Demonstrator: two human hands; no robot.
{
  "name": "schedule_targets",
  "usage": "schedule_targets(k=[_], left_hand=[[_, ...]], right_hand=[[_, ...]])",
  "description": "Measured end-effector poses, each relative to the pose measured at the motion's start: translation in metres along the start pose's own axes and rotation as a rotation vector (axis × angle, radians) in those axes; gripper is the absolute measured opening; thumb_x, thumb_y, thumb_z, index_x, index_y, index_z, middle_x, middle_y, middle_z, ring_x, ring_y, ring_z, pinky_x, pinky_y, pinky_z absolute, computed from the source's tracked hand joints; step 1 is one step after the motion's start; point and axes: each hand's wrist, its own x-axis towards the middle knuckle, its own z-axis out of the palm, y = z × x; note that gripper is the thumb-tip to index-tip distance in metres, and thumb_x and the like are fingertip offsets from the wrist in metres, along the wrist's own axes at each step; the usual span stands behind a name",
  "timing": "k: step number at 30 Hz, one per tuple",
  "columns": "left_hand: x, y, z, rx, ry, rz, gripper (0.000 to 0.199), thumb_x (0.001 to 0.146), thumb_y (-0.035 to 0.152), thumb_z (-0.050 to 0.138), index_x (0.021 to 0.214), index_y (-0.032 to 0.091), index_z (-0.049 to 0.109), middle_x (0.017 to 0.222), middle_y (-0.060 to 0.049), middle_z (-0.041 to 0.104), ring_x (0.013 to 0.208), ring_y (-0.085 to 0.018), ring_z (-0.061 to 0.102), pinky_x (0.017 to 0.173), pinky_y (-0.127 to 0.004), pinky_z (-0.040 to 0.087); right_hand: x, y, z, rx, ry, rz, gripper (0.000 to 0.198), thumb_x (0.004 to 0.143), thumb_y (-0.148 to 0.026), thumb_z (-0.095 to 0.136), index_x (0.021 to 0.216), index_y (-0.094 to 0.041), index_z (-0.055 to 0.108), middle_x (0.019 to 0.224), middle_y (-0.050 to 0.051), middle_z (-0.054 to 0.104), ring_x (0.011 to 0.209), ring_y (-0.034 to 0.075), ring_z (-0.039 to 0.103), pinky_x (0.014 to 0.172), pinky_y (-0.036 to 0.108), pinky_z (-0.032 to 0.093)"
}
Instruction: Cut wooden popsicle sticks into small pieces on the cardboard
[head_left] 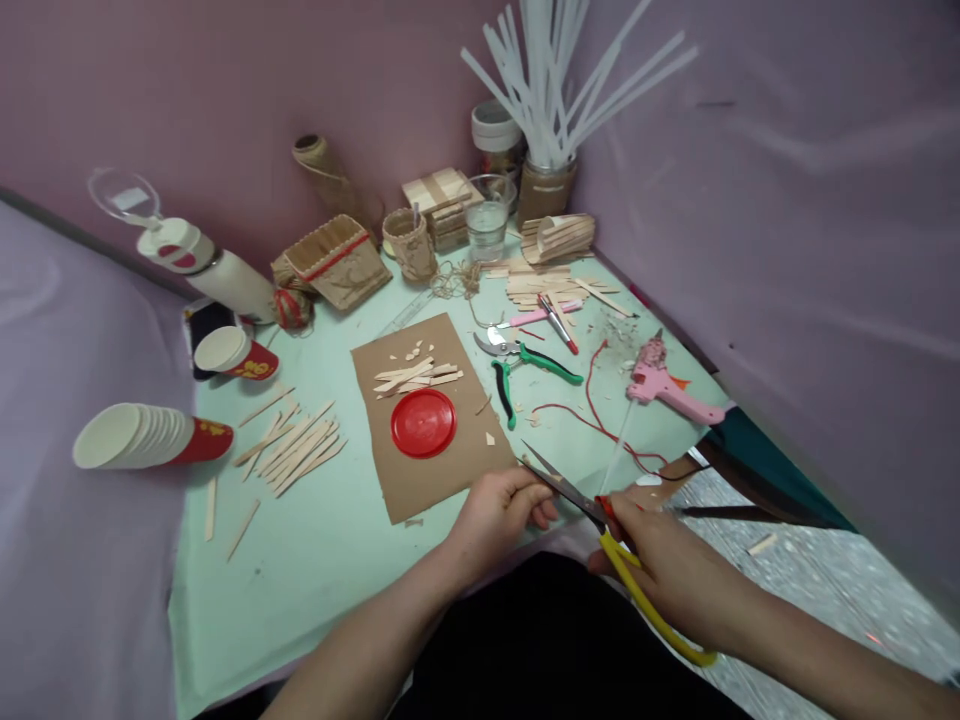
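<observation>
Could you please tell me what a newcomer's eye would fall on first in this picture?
Probably the red lid, bright on the brown cardboard in the middle of the table. Next might come the yellow-handled scissors in the right hand, blades beside the left hand. White sticks fan up at the back, and a pink glue gun lies near the table's right edge.

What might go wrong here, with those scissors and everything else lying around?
The scissors in the right hand have parted blades close to the left hand, so a slip might nick a finger. The pink glue gun lies by the edge of the table; a bump could knock it off.
</observation>
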Motion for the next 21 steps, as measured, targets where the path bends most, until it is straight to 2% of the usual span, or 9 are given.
schedule_targets(k=[6,10,12,15,18,21], left_hand=[[0.004,-0.006,0.022,-0.193,-0.23,-0.184,0.019,0.077,0.029,0.053,0.066,0.016,0.061,0.057,0.0,0.062,0.05,-0.011,0.056,0.054,-0.023,0.046],[0.002,-0.009,0.026,-0.284,-0.276,-0.248,0.018,0.075,0.032,0.058,0.073,0.015,0.062,0.059,0.001,0.062,0.052,-0.011,0.058,0.056,-0.024,0.047],[0.0,-0.009,0.025,-0.317,-0.256,-0.245,0.02,0.076,0.035,0.06,0.074,0.015,0.063,0.061,0.0,0.063,0.052,-0.011,0.058,0.057,-0.024,0.048],[-0.002,-0.004,0.019,-0.368,-0.173,-0.177,0.023,0.079,0.036,0.059,0.077,0.014,0.063,0.066,-0.002,0.066,0.056,-0.011,0.06,0.06,-0.024,0.048],[-0.006,0.002,0.007,-0.41,-0.066,-0.082,0.026,0.08,0.039,0.062,0.08,0.013,0.064,0.07,-0.004,0.068,0.061,-0.012,0.062,0.064,-0.025,0.049],[-0.013,0.007,-0.011,-0.441,0.036,-0.034,0.032,0.078,0.044,0.065,0.083,0.012,0.065,0.072,-0.006,0.069,0.061,-0.013,0.063,0.063,-0.026,0.049]], right_hand=[[-0.03,0.019,0.017,0.19,-0.053,0.114,0.021,0.082,-0.044,0.055,0.081,-0.024,0.051,0.073,0.003,0.066,0.065,0.021,0.059,0.06,0.031,0.041],[-0.035,0.023,0.023,0.252,-0.063,0.128,0.026,0.083,-0.047,0.051,0.075,-0.022,0.052,0.072,0.003,0.063,0.066,0.021,0.056,0.06,0.032,0.042],[-0.03,0.023,0.019,0.298,-0.036,0.123,0.027,0.082,-0.048,0.051,0.074,-0.022,0.05,0.07,0.003,0.062,0.064,0.02,0.055,0.059,0.031,0.042],[-0.012,0.018,0.006,0.321,0.112,0.069,0.031,0.082,-0.052,0.047,0.075,-0.022,0.047,0.069,0.002,0.058,0.064,0.02,0.053,0.058,0.031,0.042],[0.015,0.004,-0.009,0.253,0.284,0.02,0.036,0.08,-0.058,0.048,0.07,-0.024,0.042,0.062,-0.001,0.052,0.059,0.018,0.05,0.056,0.03,0.04],[0.043,-0.017,-0.017,0.171,0.38,0.009,0.038,0.079,-0.059,0.051,0.067,-0.025,0.037,0.057,-0.003,0.05,0.054,0.017,0.048,0.052,0.028,0.036]])
